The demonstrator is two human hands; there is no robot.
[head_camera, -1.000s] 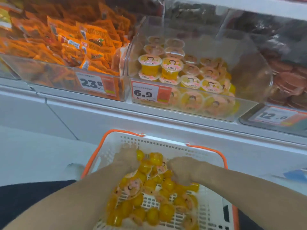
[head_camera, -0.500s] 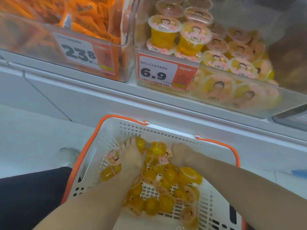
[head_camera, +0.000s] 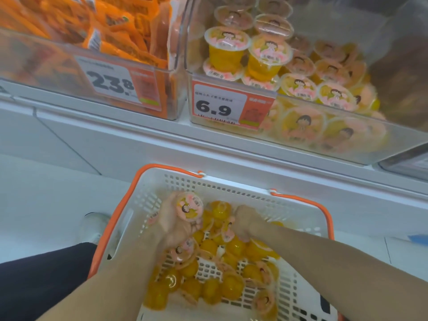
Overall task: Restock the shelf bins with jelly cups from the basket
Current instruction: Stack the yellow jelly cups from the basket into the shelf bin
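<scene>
The left hand held one jelly cup, lid up, over the white basket; the right hand curled down among loose cups, its grip unclear; above, a clear bin of stacked cups stood beside orange packets.

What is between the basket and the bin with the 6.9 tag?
In the head view, only the white shelf front lies between the basket and the bin; nothing stands on that stretch.
</scene>
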